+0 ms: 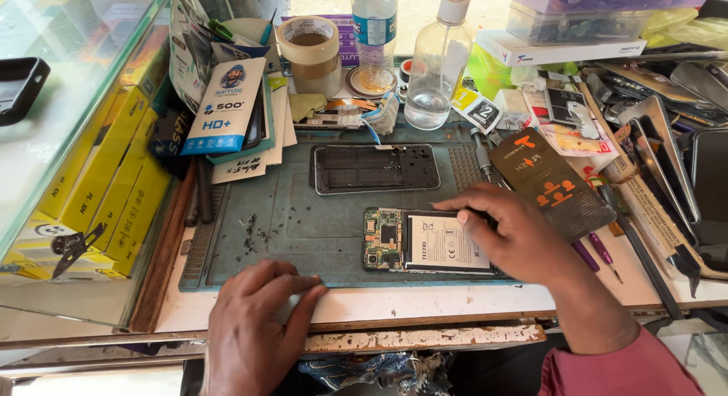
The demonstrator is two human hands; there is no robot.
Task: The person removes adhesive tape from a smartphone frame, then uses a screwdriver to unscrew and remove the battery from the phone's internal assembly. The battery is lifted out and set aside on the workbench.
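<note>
An opened phone lies on the blue-grey work mat, its green circuit board at the left and a white-labelled battery in the middle. My right hand rests on the phone's right end, fingers curled over its top edge beside the battery. My left hand lies flat at the mat's front edge, fingers spread, holding nothing. A separate phone frame lies face-up farther back on the mat.
A tape roll, a water bottle and a clear dispenser bottle stand at the back. A dark packet and small screwdrivers lie to the right. Yellow boxes sit in a glass case on the left.
</note>
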